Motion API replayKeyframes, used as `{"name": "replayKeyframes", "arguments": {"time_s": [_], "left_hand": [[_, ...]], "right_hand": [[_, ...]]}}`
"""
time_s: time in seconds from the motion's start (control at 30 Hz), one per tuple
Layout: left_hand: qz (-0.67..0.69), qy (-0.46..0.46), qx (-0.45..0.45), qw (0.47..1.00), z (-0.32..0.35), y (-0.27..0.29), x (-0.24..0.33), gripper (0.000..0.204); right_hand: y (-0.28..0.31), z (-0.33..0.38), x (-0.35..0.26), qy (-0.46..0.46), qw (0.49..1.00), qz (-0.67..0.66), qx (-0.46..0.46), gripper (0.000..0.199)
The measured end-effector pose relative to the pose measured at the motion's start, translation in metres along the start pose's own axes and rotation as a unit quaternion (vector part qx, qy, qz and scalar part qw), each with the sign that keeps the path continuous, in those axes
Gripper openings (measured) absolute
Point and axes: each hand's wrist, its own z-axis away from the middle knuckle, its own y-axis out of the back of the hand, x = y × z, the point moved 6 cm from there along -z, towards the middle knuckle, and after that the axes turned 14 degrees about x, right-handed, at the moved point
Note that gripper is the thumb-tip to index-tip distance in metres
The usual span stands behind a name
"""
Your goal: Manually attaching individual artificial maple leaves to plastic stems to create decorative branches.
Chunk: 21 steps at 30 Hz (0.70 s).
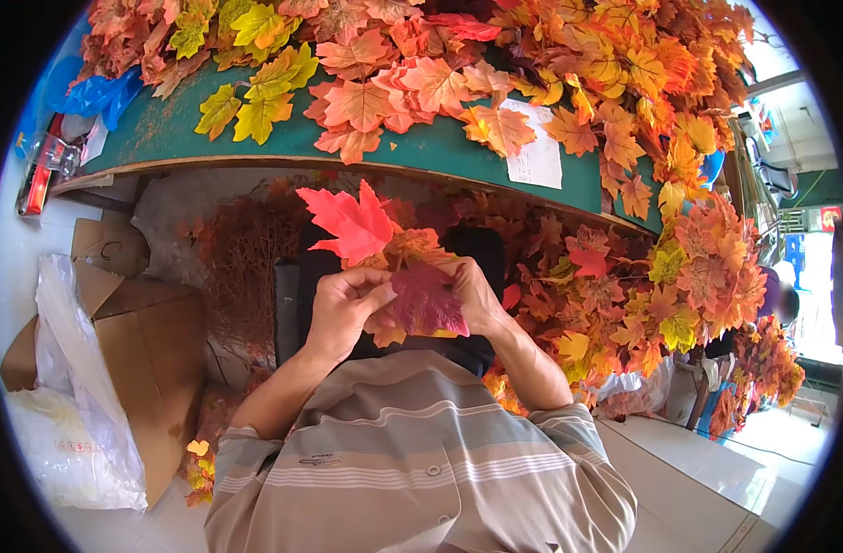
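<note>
Both my hands are raised in front of my chest with a small bunch of artificial maple leaves between them. My left hand point(343, 309) pinches the bunch from the left, close to a bright red leaf point(352, 224) that sticks up at the top. My right hand point(479, 297) grips the right side, partly hidden behind a dark red leaf point(426, 300). An orange leaf point(414, 247) shows between the two. The stems are hidden by my fingers.
A green table point(163, 129) piled with orange, red and yellow leaves point(412, 83) and a white paper slip point(536, 152) curves across the top. More leaves point(689, 276) heap at the right. A cardboard box point(149, 350) and white plastic bag point(71, 405) stand at left.
</note>
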Motion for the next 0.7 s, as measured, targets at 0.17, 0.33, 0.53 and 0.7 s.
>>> {"name": "replayKeyframes", "arguments": {"time_s": [0.17,0.33,0.53,0.7], "left_hand": [[0.028,0.028,-0.035,0.999,-0.002,0.000,-0.008,0.014],[0.083,0.081,-0.048,0.992,0.003,-0.001,-0.020,0.013],[0.084,0.051,-0.036,0.994,0.004,-0.001,-0.015,0.013],[0.124,0.092,-0.066,0.986,0.004,-0.006,-0.020,0.012]], "right_hand": [[0.003,0.000,0.009,-0.029,0.999,-0.001,-0.022,0.016],[-0.001,0.005,-0.004,0.011,0.999,-0.037,-0.027,0.014],[0.000,0.005,0.012,0.086,0.996,-0.002,-0.005,0.011],[0.001,0.005,0.008,0.115,0.993,-0.005,0.007,0.013]]}}
